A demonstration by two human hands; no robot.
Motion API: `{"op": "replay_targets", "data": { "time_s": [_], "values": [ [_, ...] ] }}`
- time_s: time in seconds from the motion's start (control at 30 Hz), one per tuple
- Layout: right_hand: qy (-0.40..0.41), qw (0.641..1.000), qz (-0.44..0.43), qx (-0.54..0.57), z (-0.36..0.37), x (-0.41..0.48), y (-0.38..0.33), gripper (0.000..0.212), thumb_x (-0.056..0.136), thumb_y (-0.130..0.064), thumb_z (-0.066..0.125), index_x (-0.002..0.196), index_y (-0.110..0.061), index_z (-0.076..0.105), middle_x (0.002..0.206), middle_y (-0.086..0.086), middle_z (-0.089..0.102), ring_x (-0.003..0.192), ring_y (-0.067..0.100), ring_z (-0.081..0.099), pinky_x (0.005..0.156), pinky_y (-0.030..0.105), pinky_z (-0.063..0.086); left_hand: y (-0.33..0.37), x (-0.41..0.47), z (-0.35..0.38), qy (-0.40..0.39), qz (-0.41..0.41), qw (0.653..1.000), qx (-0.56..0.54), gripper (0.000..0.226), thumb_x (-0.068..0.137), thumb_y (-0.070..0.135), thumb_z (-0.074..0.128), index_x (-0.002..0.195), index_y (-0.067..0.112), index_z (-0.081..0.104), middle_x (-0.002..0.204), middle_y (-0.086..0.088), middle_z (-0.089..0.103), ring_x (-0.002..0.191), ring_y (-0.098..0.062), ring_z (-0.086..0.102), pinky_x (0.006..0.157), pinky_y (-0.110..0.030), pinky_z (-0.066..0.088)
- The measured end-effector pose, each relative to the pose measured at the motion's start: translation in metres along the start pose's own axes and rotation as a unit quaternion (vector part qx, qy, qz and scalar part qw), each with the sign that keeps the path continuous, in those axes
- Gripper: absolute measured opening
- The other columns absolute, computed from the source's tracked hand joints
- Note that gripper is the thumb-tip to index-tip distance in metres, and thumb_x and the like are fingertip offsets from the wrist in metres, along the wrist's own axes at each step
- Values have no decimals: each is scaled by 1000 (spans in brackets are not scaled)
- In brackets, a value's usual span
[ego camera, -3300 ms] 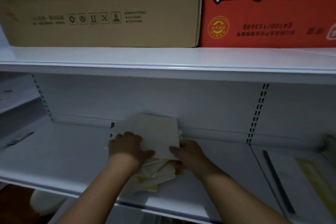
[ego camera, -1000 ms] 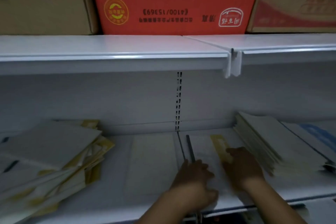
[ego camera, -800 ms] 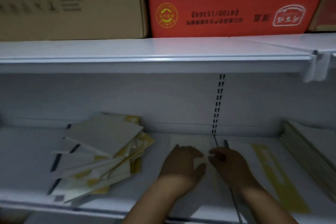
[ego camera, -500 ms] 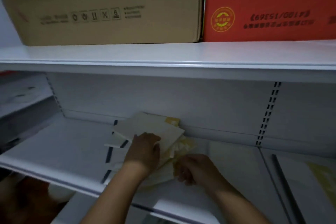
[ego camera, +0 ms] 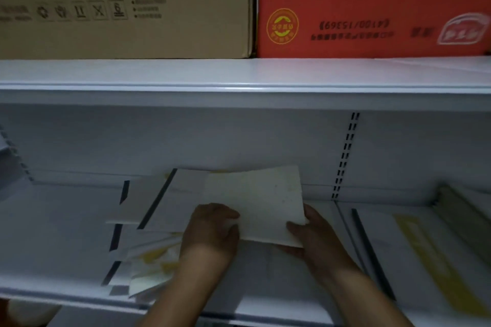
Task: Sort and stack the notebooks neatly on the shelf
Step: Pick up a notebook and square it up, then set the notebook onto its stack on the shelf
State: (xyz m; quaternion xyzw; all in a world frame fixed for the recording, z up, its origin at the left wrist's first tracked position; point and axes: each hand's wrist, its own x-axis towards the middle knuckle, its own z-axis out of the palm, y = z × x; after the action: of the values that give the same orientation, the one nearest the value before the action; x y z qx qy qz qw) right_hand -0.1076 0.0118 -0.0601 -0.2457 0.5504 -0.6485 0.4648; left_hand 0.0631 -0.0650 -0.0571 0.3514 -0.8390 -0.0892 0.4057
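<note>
Dim white shelf (ego camera: 53, 233): a pale notebook (ego camera: 260, 199) is raised off it, the fingers of the left hand (ego camera: 212, 231) and right hand (ego camera: 316, 239) clamped on its near corners, probably to carry it clear. The untidy pile (ego camera: 151, 220) lies left of those fingers.

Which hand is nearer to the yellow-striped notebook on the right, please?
Right. The right hand, gripping the lifted notebook, is left of the yellow-striped notebook; the left hand is farther left, across the lifted notebook.
</note>
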Motion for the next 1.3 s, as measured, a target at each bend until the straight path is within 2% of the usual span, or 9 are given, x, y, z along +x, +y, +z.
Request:
{"op": "replay_targets", "data": {
  "time_s": [0.13, 0.23, 0.43, 0.53, 0.67, 0.8, 0.97, 1.2, 1.3],
  "values": [
    [88, 992, -1, 95, -44, -7, 6, 44, 87, 10, 48, 112, -27, 54, 110, 4, 59, 95, 27, 57, 57, 34, 57, 45, -8, 36, -48, -178, 978, -97, 22, 78, 43, 52, 67, 26, 61, 61, 13, 57, 63, -6, 56, 54, -17, 37],
    [105, 984, -35, 141, -63, -13, 15, 57, 80, 19, 50, 122, -19, 50, 114, 14, 61, 96, 38, 61, 66, 48, 58, 79, -6, 67, -220, -353, 852, -318, 26, 88, 36, 59, 78, 13, 67, 72, -3, 71, 63, -17, 67, 45, -20, 44],
    [124, 988, -11, 90, -110, -30, -3, 48, 68, 4, 71, 112, -9, 57, 106, 18, 66, 88, 35, 65, 58, 35, 56, 86, 8, 86, -210, -406, 768, -449, 17, 90, 1, 53, 98, 4, 67, 91, -15, 71, 72, -26, 67, 56, -27, 53],
    [147, 985, 28, -81, -141, -27, -15, 32, 81, 6, 60, 106, -15, 60, 103, 15, 66, 87, 29, 64, 67, 36, 55, 72, 7, 85, -227, -395, 793, -405, 21, 90, -1, 50, 87, 8, 69, 81, -12, 70, 61, -19, 66, 51, -24, 52],
    [131, 943, 28, -304, -132, -19, -1, 41, 75, 6, 66, 115, -4, 63, 111, 16, 66, 101, 30, 63, 91, 43, 52, 47, 4, 96, -233, -277, 920, -149, 23, 87, 9, 50, 90, 13, 72, 91, -8, 72, 80, -20, 66, 70, -26, 49],
    [103, 846, 37, -522, -118, -15, -2, 42, 81, -14, 62, 122, -16, 59, 127, 4, 59, 115, 19, 56, 94, 21, 41, 39, 3, 92, -295, -179, 937, 55, 26, 87, 25, 49, 98, 9, 67, 106, -10, 67, 103, -20, 60, 81, -28, 45],
    [80, 756, 38, -648, -99, -11, -9, 32, 84, -38, 56, 115, -27, 58, 124, -3, 56, 113, 14, 54, 89, 23, 43, 26, 8, 55, -199, -186, 962, -1, 37, 83, 21, 63, 120, 20, 61, 114, -5, 59, 104, -16, 59, 79, -13, 37],
    [106, 744, -31, -659, -65, 14, -11, 35, 88, -47, 49, 114, -26, 57, 125, 2, 54, 121, 21, 46, 94, 28, 40, -2, 15, -39, -41, -92, 992, -71, 30, 70, 6, 70, 88, 30, 69, 72, 11, 59, 71, 6, 54, 60, 0, 35],
    [86, 733, -59, -672, -50, 21, -10, 33, 89, -46, 48, 113, -25, 57, 122, 1, 56, 117, 19, 49, 96, 27, 36, -20, 15, -54, -83, -102, 991, -27, 31, 70, 28, 71, 98, 39, 63, 98, 22, 59, 95, 5, 54, 77, -1, 35]
  ]
}}
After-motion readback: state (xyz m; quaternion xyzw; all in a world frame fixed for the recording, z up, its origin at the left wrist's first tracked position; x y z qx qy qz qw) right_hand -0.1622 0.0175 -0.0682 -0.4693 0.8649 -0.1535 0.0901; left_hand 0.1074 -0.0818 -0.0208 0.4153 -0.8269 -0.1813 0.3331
